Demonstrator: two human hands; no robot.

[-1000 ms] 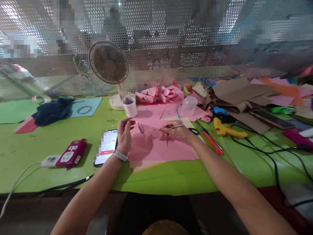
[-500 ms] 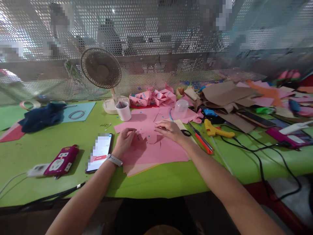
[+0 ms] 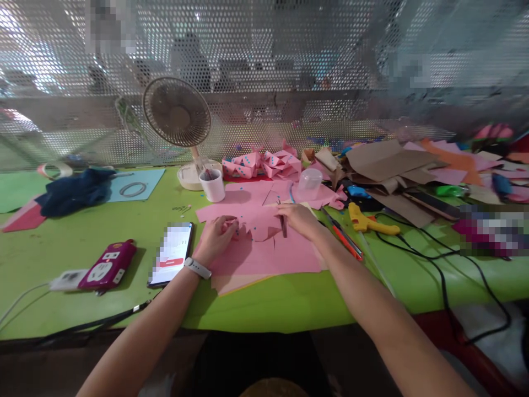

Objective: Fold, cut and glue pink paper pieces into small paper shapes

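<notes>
Left hand [image 3: 215,238] presses the pink paper [image 3: 264,251] flat while right hand [image 3: 301,218] pinches tweezers [image 3: 283,223], apparently placing dots.

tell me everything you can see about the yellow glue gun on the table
The yellow glue gun looks like plastic and lies flat on its side on the green table, right of the pink paper. Its nozzle end points right, the handle toward the back. A black cord runs off to the right from beside it. No hand touches it; the right hand is nearest.
</notes>
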